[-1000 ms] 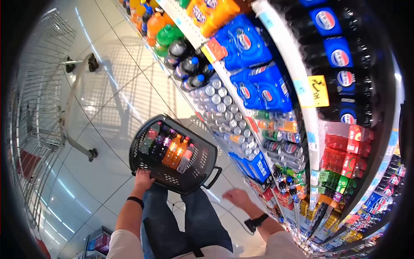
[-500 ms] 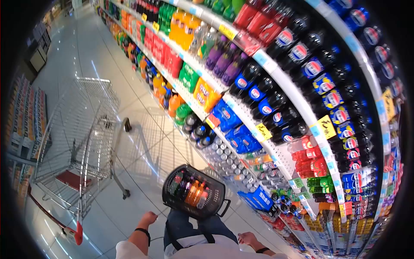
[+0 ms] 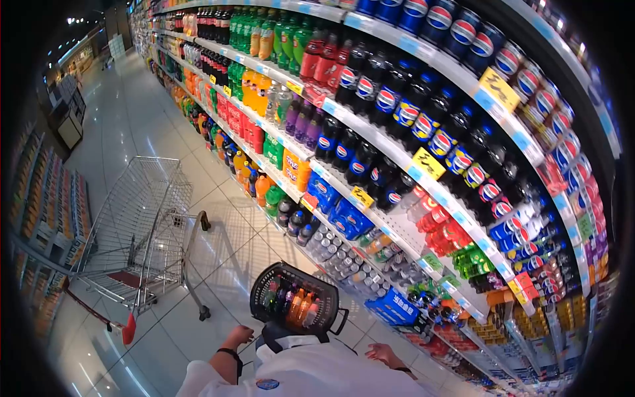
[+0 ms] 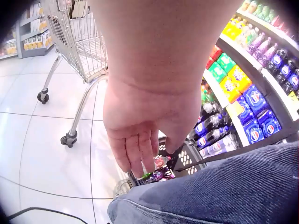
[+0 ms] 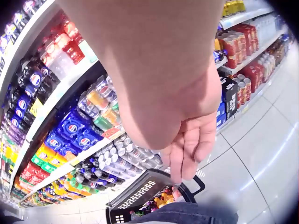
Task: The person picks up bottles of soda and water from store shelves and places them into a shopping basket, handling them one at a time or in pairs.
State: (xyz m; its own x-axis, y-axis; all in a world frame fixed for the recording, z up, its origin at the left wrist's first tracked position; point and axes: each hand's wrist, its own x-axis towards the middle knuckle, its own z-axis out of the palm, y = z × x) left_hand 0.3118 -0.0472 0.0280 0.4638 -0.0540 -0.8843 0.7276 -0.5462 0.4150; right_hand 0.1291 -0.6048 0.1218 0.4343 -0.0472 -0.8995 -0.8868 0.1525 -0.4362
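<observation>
A black shopping basket [image 3: 327, 299] stands on the floor in front of my legs, its handle out to the right. Several drink bottles [image 3: 301, 307] lie inside it, orange, dark and pale pink ones among them. To the left of the basket hangs my left hand [image 3: 243, 335], apart from the rim, with loosely bent fingers. In the left wrist view the left palm [image 4: 149, 114] shows nothing held. My right hand [image 3: 381, 354] hangs to the right of the basket, and its relaxed fingers [image 5: 189, 149] hold nothing in the right wrist view.
Tall drink shelves [image 3: 397, 139] run along the right, packed with bottles, cans and multipacks. An unattended metal shopping cart [image 3: 142, 231] stands at the left on the tiled floor [image 3: 218, 274]. Another stocked shelf [image 3: 49, 198] is at the far left, and the aisle stretches away ahead.
My left hand has let go of the basket's rim and dropped to my side. The right hand has lowered. The head view has tilted up, showing more shelves and aisle.
</observation>
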